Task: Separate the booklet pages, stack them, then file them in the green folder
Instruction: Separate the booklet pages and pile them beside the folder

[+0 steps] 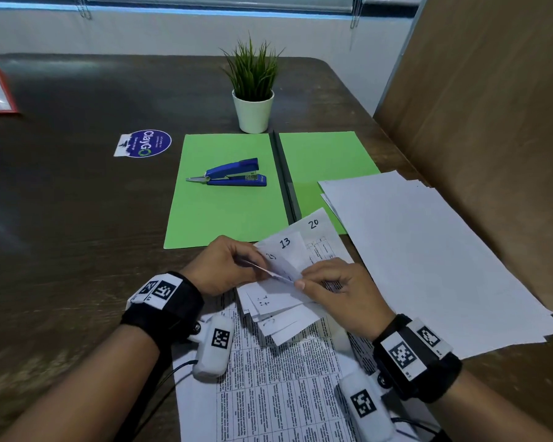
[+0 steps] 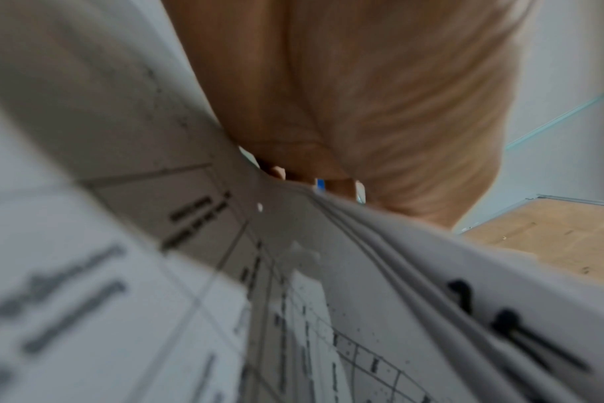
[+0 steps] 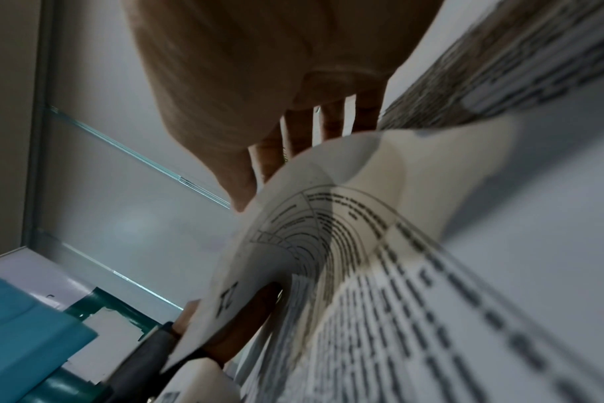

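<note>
Between both hands (image 1: 224,266) (image 1: 339,291): booklet (image 1: 284,282) fanned, corners hand-numbered, fingers pinching.

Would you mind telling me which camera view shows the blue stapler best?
The head view: the blue stapler lies in full sight on the left flap of the open green folder. The left wrist view shows only a blue speck past the fingers, too small to identify. The right wrist view shows none of it.

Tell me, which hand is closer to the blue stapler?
Left. The left hand is just below-left of the stapler; the right hand sits lower and further right.
</note>
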`<state>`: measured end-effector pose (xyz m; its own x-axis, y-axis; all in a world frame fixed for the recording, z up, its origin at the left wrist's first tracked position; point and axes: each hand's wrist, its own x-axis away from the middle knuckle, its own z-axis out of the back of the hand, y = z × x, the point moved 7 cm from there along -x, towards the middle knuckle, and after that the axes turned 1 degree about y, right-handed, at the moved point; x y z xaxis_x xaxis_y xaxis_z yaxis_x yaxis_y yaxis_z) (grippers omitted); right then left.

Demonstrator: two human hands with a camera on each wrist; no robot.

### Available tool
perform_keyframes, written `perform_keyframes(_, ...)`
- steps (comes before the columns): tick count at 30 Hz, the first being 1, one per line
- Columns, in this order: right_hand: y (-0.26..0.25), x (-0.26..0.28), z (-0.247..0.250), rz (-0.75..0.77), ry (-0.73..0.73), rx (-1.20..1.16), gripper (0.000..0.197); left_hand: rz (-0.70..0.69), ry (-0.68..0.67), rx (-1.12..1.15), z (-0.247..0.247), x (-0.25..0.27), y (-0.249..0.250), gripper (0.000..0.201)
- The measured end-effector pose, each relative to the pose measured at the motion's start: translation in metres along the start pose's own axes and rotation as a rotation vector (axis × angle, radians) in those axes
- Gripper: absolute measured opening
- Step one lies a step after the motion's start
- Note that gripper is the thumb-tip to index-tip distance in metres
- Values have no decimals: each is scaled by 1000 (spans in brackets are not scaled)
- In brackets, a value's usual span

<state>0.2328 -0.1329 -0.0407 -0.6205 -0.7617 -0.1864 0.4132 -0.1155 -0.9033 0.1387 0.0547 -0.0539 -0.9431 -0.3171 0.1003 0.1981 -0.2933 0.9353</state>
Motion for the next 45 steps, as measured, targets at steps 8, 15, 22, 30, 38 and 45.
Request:
perform_keyframes(8,4,2,-2,-73,-36,10,19,20,50,-8,6,1,-2,33)
perform_keyframes(15,3,1,-2,-95,-31,-23,3,40,35,76,3,1,0,45)
perform_keyframes(22,7,1,2,-173,42,-113,22,-12,33,40,2,-1,-3,20)
perform_keyframes(30,27,-1,1,-303,20,8,48,-46,18,45,2,1,3,39)
perform_keyframes(38,22,0,-1,-299,-2,25,45,-35,24,85,2,1,3,31)
perform_keyframes(45,27,-1,0,-261,5,57,26,-30,16,112,2,3,3,31)
